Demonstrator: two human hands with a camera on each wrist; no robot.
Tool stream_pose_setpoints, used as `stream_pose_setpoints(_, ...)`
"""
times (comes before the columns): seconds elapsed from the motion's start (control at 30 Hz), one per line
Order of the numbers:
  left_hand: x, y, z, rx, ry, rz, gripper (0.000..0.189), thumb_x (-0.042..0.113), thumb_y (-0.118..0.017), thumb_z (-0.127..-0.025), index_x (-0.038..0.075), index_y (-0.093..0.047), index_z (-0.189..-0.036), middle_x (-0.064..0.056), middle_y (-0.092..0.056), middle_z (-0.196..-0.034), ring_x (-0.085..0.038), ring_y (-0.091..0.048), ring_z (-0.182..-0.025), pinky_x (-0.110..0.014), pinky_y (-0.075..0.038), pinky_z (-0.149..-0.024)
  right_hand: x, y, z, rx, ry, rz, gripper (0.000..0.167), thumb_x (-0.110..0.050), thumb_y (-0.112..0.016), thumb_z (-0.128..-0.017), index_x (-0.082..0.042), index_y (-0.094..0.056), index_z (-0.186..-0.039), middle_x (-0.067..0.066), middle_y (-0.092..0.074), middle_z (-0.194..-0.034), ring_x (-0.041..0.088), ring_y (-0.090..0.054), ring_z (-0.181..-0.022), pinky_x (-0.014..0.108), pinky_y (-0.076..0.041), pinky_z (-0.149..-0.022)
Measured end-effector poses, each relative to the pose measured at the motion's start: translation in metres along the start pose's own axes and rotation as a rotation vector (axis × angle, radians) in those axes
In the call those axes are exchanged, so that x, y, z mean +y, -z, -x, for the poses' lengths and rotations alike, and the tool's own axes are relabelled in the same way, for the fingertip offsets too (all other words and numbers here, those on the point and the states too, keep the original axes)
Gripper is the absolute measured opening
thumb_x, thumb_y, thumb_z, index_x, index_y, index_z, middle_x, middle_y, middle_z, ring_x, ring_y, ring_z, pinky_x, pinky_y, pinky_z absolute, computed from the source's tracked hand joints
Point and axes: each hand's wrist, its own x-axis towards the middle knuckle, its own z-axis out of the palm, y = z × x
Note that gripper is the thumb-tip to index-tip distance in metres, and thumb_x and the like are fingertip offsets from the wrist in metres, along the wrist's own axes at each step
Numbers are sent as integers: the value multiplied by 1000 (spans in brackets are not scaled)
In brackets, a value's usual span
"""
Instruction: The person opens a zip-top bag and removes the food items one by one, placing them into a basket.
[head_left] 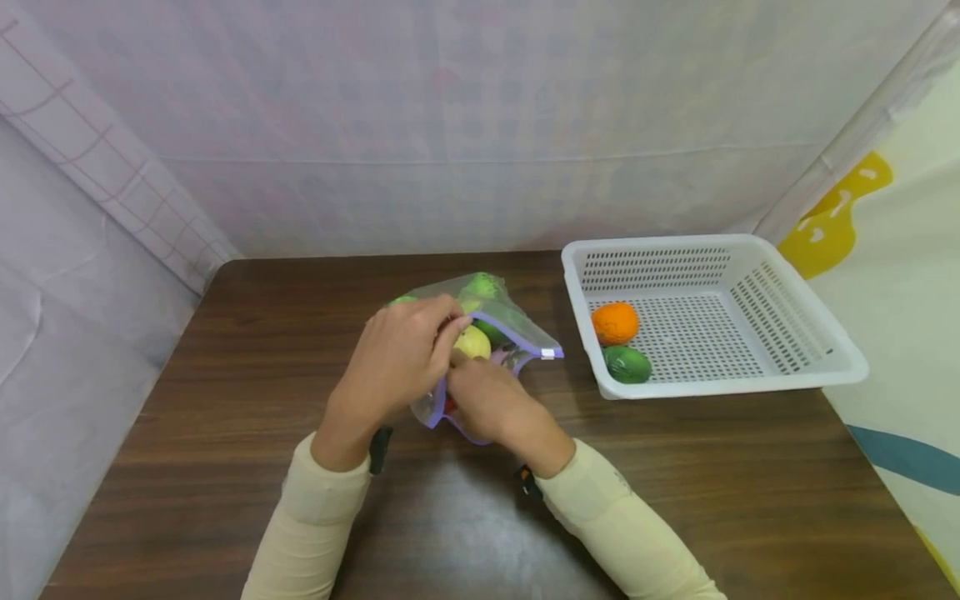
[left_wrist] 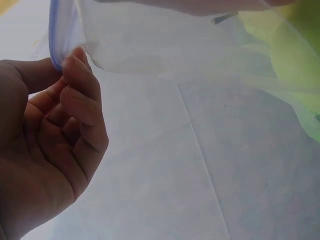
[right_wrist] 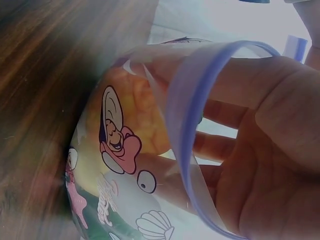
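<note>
A clear zip bag [head_left: 517,323] with a purple seal and cartoon prints lies mid-table, its mouth open towards me. My left hand [head_left: 401,354] pinches the bag's edge between thumb and forefinger, clearest in the left wrist view. My right hand [head_left: 495,402] reaches inside the mouth. Its thumb and fingers grip a yellow-orange fruit [right_wrist: 137,112], seen through the printed film in the right wrist view. A pale yellow fruit [head_left: 472,342] shows at the opening, and a bright green fruit [head_left: 483,286] sits deeper in the bag. The right fingertips are partly hidden.
To the right stands a white perforated basket [head_left: 787,387]. An orange [head_left: 617,323] and a dark green fruit [head_left: 627,365] lie at its left end. The dark wooden table [head_left: 225,375] meets a pale cloth curtain [head_left: 450,200] at the back.
</note>
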Motion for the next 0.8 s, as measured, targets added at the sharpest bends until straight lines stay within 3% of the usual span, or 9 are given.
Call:
stream_pose_setpoints(0.27,0,1,0,-1,4,1,18,22,-60,-101,10,-68,-91,-2,-69,-79,-17,-61,-64,-37,-51,-57,-1,5,3,24,18,-37,27,-28,-80,-87,-15,-68,-107,0,-62,-122,24,-69,-91,37,-58,-75)
stream_pose_setpoints(0.53,0,1,0,-2,7,-2,18,22,-60,-102,10,-68,-91,-2,-68,-77,-16,-59,-63,-36,-50,-56,-2,13,13,114,59,-13,35,-26,-80,-86,-12,-65,-114,2,-62,-121,23,-67,-88,36,-58,-75)
stream_pose_setpoints(0.8,0,1,0,-3,5,-12,18,22,-60,-101,10,-68,-91,-2,-68,-77,-17,-60,-63,-37,-51,-57,-5,24,24,158,52,1,30,-19,-79,-84,-11,-65,-110,4,-61,-115,24,-65,-87,37,-57,-69)
